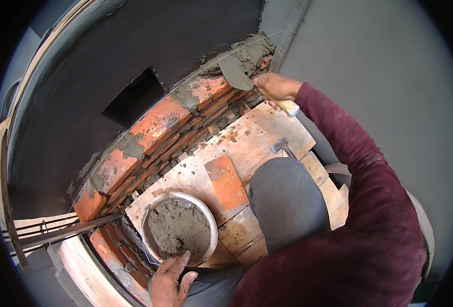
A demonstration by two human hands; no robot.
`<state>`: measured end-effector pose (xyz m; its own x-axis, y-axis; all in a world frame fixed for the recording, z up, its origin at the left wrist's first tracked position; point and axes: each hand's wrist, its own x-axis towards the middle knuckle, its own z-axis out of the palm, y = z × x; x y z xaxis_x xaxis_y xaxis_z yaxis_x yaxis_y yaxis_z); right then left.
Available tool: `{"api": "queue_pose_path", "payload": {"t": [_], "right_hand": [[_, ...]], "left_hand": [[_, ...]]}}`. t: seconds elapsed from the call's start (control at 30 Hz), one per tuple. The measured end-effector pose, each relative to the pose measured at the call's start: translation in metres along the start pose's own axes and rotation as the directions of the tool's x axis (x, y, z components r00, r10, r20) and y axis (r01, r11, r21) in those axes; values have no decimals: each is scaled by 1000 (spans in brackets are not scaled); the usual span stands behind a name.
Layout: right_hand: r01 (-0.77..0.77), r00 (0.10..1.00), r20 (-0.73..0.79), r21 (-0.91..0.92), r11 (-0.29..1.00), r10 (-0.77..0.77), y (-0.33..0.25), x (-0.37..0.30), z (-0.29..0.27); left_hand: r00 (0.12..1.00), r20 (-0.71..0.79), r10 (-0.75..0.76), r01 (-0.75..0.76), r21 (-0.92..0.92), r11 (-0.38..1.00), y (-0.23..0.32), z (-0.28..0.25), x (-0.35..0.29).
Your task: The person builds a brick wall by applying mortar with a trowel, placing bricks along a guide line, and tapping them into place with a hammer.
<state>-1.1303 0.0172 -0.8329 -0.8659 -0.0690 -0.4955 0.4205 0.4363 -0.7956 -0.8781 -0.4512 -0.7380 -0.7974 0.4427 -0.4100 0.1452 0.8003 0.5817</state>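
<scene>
My right hand (277, 87) is wrapped round the pale handle of a trowel (233, 73). The trowel's blade lies against a heap of wet grey mortar (254, 52) at the far right end of a low brick wall (160, 120). Mortar smears the tops of the wall's orange bricks. My left hand (168, 282) has its fingers stretched out and holds nothing. It lies over my bent left knee, its fingertips at the near rim of a round white bucket (213, 227). Grey mortar (178, 225) fills much of that bucket.
A loose orange brick (226, 182) and a hammer (282, 147) lie on wooden boards (267, 128) beside my right knee. A thin string (185, 82) runs along the brickwork. Behind stands a dark wall (83, 66) with a square opening; a smooth grey wall (380, 66) rises at right.
</scene>
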Motion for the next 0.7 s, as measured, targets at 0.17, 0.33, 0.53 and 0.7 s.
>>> {"api": "queue_pose_path", "payload": {"t": [0.17, 0.33, 0.53, 0.7], "right_hand": [[20, 997, -61, -378, 926, -46, -10, -34, 20], [227, 856, -128, -778, 586, -502, -7, -35, 20], [-54, 926, -176, -938, 344, -335, -19, -1, -26], [-76, 942, -131, -980, 183, -309, -22, 23, -61]], "left_hand": [[994, -72, 82, -76, 84, 994, -10, 5, -4], [996, -51, 80, -74, 101, 992, -7, 6, 0], [994, -65, 84, -78, 81, 994, -6, 3, 4], [1000, -22, -2, 3, 46, 999, -8, 2, -1]]}}
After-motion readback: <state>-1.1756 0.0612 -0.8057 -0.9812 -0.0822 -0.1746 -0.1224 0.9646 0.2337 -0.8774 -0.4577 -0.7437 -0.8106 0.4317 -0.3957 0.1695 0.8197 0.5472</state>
